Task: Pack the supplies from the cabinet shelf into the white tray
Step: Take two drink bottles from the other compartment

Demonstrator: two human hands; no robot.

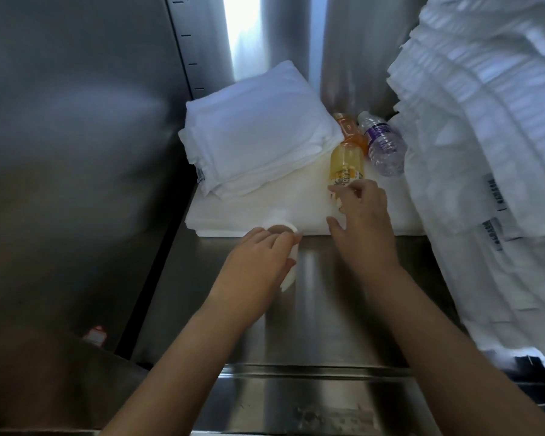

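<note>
While both hands reach into the steel cabinet (76, 127), I see my left hand (255, 265) curled around a white cup (288, 247) at the front lip of the white tray (233, 212), its mouth facing me. My right hand (364, 221) is pinched loosely on the base of a yellow bottle (346, 163) lying on the tray — an orange bottle (348, 129) and a water bottle (383, 144) lie just beyond, folded towels (252, 133) to their left, and a stack of white linen (485, 152) on the right.
</note>
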